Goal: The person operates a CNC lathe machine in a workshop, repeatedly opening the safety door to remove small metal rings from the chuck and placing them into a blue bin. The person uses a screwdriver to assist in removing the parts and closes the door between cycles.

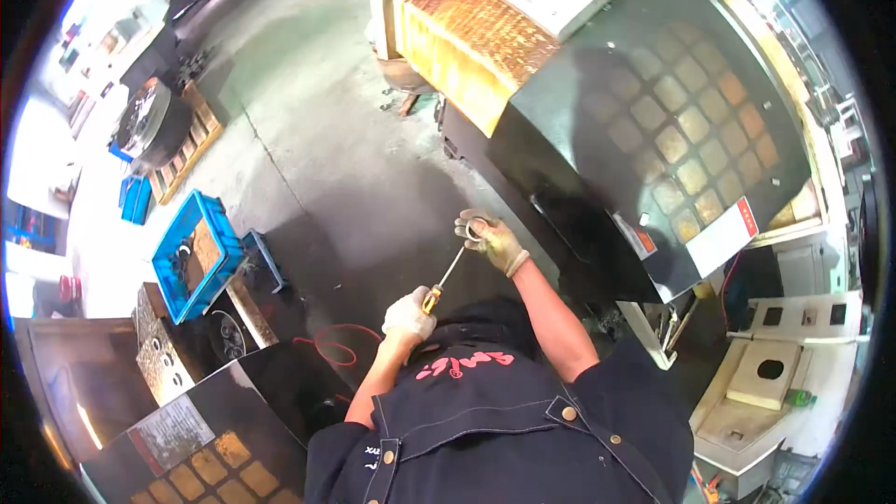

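My left hand (407,317), in a pale work glove, is closed around the yellow and black handle of a screwdriver (433,299). The screwdriver's thin metal shaft slants up and right toward my other hand. My right hand (502,245) wears a stained, yellowish glove and pinches a small metal ring (475,229) between its fingers. The shaft's tip is at or just below the ring; I cannot tell whether it touches or enters it. Both hands are held in front of my body, above the floor.
At right stands a dark machine door (597,131) with a gridded window, beside a yellow-stained chute (467,37). A blue crate (224,266) with small parts is at left, near a bench (163,355) holding rings. A red hose (338,341) curls below. Farther off sits a wooden pallet (196,140).
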Demonstrator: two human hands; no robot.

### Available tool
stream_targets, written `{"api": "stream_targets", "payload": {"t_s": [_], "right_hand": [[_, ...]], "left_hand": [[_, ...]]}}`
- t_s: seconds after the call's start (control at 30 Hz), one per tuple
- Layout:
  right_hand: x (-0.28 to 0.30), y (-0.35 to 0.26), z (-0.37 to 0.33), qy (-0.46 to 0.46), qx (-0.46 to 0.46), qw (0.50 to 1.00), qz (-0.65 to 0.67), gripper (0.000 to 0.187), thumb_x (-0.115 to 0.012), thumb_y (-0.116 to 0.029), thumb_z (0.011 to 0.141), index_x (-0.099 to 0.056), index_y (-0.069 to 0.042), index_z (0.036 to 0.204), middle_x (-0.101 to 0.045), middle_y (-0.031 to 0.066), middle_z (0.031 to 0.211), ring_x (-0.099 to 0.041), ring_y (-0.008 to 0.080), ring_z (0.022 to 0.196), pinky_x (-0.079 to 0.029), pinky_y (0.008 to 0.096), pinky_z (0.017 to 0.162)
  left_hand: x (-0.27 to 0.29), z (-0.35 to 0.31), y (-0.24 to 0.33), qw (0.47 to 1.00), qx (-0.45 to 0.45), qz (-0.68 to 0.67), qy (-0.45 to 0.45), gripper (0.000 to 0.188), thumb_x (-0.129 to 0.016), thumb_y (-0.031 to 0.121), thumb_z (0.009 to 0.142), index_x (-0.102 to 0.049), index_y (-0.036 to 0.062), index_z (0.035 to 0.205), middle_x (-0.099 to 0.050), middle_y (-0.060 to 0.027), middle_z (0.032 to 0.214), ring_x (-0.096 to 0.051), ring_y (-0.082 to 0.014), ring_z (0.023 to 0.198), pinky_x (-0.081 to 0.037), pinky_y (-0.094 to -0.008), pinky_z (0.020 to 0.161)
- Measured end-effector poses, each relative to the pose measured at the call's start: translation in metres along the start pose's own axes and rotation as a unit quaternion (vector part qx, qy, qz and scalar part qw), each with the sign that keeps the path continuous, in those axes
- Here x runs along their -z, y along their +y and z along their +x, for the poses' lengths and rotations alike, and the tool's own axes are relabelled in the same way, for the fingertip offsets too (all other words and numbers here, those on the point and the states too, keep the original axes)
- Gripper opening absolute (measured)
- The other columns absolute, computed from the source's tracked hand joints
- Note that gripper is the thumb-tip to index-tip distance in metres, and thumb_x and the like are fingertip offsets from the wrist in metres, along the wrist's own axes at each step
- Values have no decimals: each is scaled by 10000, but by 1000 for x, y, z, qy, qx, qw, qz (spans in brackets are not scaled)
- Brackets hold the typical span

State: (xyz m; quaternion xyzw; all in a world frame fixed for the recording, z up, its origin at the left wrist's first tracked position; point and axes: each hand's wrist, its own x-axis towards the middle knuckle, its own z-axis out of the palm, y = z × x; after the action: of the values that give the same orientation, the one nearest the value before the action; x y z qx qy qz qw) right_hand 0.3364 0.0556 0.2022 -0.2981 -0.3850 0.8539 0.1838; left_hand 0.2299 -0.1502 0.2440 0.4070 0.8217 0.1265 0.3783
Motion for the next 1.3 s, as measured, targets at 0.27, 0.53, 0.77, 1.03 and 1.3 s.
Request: {"api": "stream_targets", "payload": {"t_s": [0.27, 0.53, 0.77, 1.03, 1.3], "right_hand": [[61, -31, -81, 25, 11, 999, 31, 173, -578, -224, 839, -574, -144, 993, -610, 37, 868, -513, 61, 577, -389, 182, 494], [98, -12, -116, -20, 26, 998, 53, 280, -629, -169, 777, -506, -130, 1025, -528, -22, 722, -441, 41, 531, -352, 199, 462], [138, -25, -150, 53, -41, 995, -69, 220, -552, -337, 783, -563, -119, 808, -493, -36, 644, -419, 52, 492, -297, 205, 414], [180, -10, -181, 114, -87, 982, -126, 324, -448, -380, 815, -583, -86, 838, -579, 11, 726, -461, 62, 503, -292, 181, 419], [233, 3, -240, 255, -52, 961, -96, 344, -457, -400, 839, -556, -70, 835, -568, 72, 682, -457, 123, 475, -342, 249, 420]], "left_hand": [[-52, -21, 29, 991, -130, -38, 20, 302, -582, 137, 713, -544, 128, 1012, -614, -141, 875, -580, -337, 847, -462, -403, 722], [-72, -48, 84, 995, -93, 37, -13, 310, -593, 186, 704, -541, 128, 1003, -618, -146, 890, -582, -342, 850, -464, -409, 717], [-101, -72, 98, 993, -38, 97, -56, 356, -591, 252, 674, -545, 146, 1011, -624, -147, 885, -591, -339, 847, -466, -414, 726], [-115, -51, 159, 953, -143, 215, -156, 315, -557, 215, 704, -558, 90, 993, -620, -157, 945, -596, -311, 902, -464, -402, 775], [-124, 8, 161, 937, -244, 186, -169, 282, -558, 178, 680, -547, 91, 947, -617, -151, 901, -592, -337, 862, -464, -422, 755]]}}
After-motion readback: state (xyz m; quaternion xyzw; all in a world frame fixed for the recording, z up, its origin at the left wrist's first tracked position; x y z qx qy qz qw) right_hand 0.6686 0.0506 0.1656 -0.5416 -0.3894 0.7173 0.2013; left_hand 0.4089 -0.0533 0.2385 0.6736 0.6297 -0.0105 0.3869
